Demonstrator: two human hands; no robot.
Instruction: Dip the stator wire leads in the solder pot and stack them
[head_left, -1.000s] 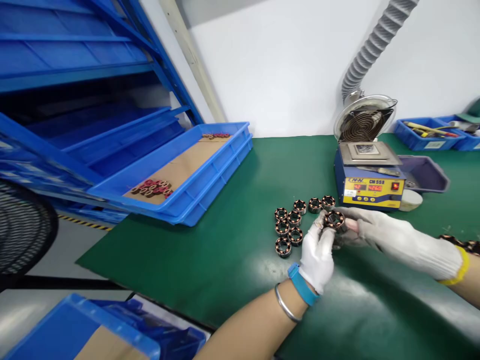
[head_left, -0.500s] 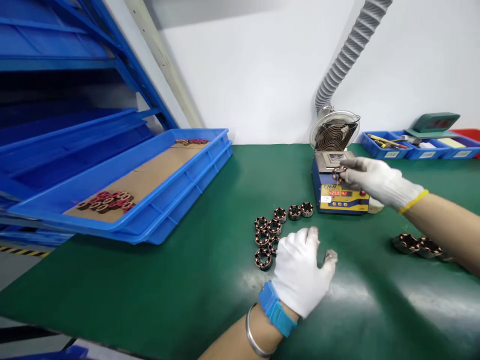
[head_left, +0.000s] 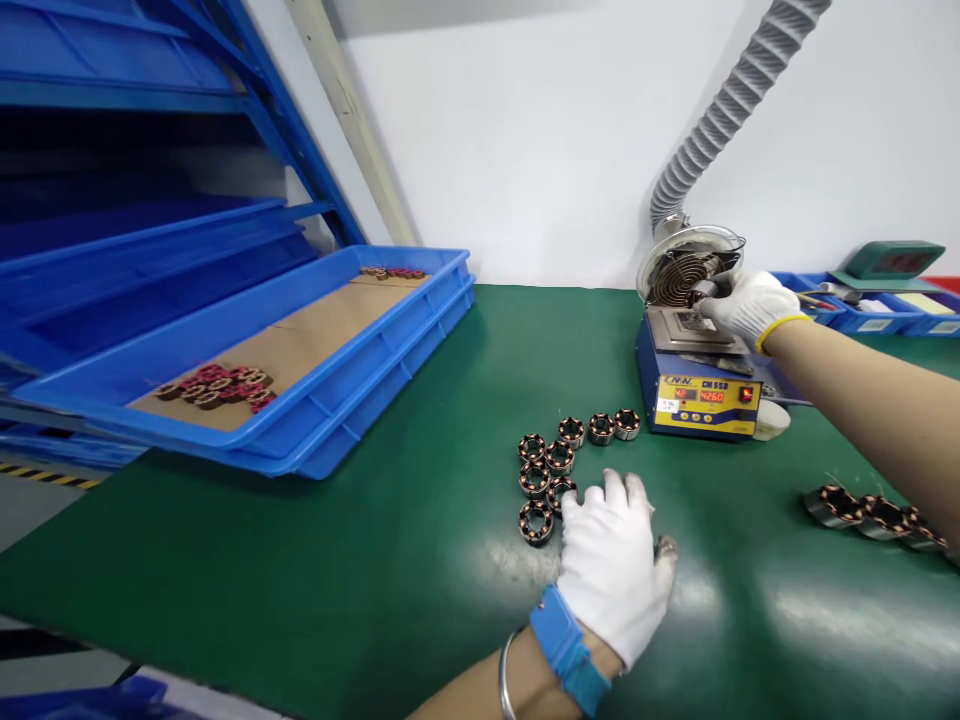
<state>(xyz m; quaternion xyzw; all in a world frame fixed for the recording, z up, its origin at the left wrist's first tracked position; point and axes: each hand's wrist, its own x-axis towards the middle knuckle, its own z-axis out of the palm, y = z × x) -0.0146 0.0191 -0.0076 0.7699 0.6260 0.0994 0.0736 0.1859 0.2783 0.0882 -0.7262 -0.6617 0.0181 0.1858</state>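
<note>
My right hand (head_left: 754, 307), in a white glove with a yellow cuff, pinches a motor stator (head_left: 699, 294) above the top plate of a blue and yellow solder pot (head_left: 705, 405). The fingers partly cover this stator. Red digits glow on the pot's front panel. My left hand (head_left: 616, 570), gloved in white with a blue strap at the wrist, rests on the table with fingers spread and nothing in them. Just left of it several ring-shaped stators with copper windings (head_left: 535, 522) stand grouped; its fingertips are close to the nearest ones.
A round fan guard (head_left: 686, 275) and grey duct (head_left: 739, 100) rise behind the pot. More stators (head_left: 836, 507) line up under my right forearm. At left stands a blue tray (head_left: 390, 355) with red-and-copper stators (head_left: 217, 385) on cardboard. Small blue bins (head_left: 874, 322) sit at back right.
My right hand has moved up and back with the stator, from in front of the solder pot to over its top. My left hand stays open near the stators. The view has shifted slightly.
</note>
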